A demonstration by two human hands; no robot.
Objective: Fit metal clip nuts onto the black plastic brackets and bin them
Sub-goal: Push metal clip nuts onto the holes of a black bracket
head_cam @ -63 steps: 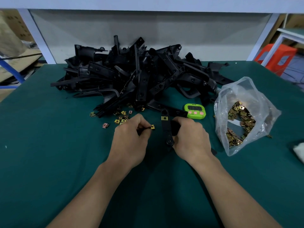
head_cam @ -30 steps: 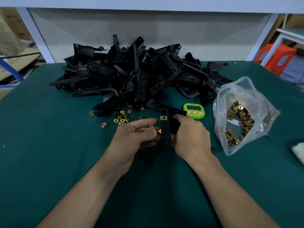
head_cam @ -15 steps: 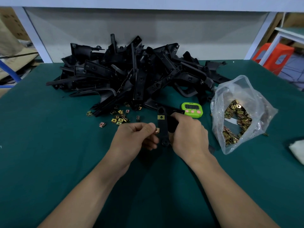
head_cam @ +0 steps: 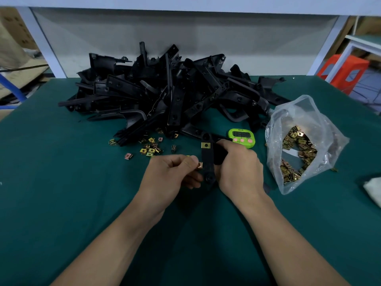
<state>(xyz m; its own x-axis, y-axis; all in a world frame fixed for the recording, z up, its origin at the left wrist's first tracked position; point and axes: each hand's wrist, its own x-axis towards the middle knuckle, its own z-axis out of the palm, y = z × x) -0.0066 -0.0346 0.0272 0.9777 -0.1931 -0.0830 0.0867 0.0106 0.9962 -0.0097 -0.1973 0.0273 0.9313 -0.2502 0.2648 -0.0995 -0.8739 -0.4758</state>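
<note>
My right hand [head_cam: 239, 168] grips a black plastic bracket [head_cam: 207, 159] that stands upright over the green table. One brass clip nut [head_cam: 205, 145] sits fitted near the bracket's upper end. My left hand [head_cam: 171, 176] pinches a second clip nut [head_cam: 199, 165] between thumb and forefinger and holds it against the bracket's left edge. A small scatter of loose clip nuts [head_cam: 149, 148] lies on the table to the left, beyond my left hand.
A big heap of black brackets [head_cam: 169, 93] fills the back of the green table [head_cam: 61, 203]. A clear plastic bag of clip nuts [head_cam: 299, 149] lies at the right, a green timer [head_cam: 241, 137] beside it. Something white [head_cam: 373, 189] shows at the right edge.
My left hand has brought the pinched clip nut rightward from beside the bracket until it meets the bracket's left edge. My right hand has kept hold of the bracket.
</note>
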